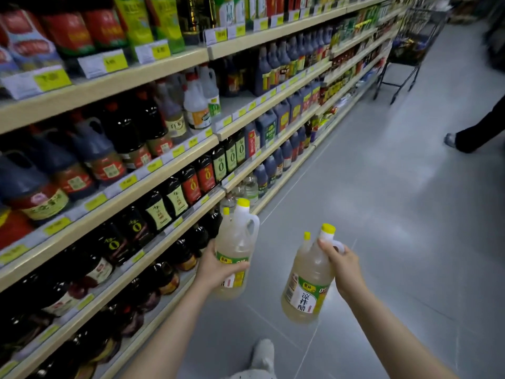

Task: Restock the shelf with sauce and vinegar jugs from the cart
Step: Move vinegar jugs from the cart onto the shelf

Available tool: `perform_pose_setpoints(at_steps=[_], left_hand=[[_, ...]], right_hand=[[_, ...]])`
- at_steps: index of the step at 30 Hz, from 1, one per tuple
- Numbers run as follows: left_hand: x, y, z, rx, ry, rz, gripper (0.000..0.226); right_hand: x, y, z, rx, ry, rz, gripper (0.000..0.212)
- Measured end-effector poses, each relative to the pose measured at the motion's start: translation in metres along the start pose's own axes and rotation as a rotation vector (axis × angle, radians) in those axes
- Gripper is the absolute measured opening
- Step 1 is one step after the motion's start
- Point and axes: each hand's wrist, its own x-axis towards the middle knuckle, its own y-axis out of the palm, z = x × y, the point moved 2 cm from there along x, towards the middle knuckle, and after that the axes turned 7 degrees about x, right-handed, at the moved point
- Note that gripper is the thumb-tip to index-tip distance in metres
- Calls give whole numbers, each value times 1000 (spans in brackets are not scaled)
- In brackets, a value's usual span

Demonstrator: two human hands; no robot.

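Observation:
Each of my hands carries a pale yellow vinegar jug with a yellow cap and a green and white label. My left hand (pixel 218 265) grips the body of one jug (pixel 235 247), held upright close to the lower shelves (pixel 153 253). My right hand (pixel 340 265) holds the other jug (pixel 307 285) by its neck and handle, tilted, over the grey floor. The shelves on the left carry rows of dark sauce bottles, and similar pale jugs (pixel 247 187) stand on the bottom shelf farther along. The shopping cart (pixel 410 47) stands far down the aisle.
The long shelf unit runs along the left side with price tags on its edges. Another person's leg and shoe (pixel 464 138) are at the right of the aisle. My own foot (pixel 263 354) shows on the grey tiled floor (pixel 382 214).

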Motion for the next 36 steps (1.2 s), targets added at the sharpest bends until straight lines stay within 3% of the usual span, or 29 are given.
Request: perform_pose_setpoints(at_steps=[6, 9, 14, 19, 23, 29, 36], left_hand=[[96, 20, -52, -12, 11, 32, 84], [133, 27, -68, 3, 11, 26, 76], [188, 42, -89, 12, 24, -5, 76], [247, 69, -114, -19, 11, -66, 88], [297, 104, -147, -40, -11, -169, 75], [367, 143, -190, -10, -57, -270, 84], [419, 155, -226, -41, -34, -375, 73]], right_hand=[[99, 15, 46, -10, -13, -14, 28], [142, 21, 62, 0, -26, -9, 38], [215, 29, 84, 0, -30, 38, 23], [302, 28, 106, -2, -20, 91, 46], [379, 29, 135, -14, -36, 161, 38], [485, 41, 176, -50, -20, 273, 15], [566, 58, 181, -87, 11, 317, 19]])
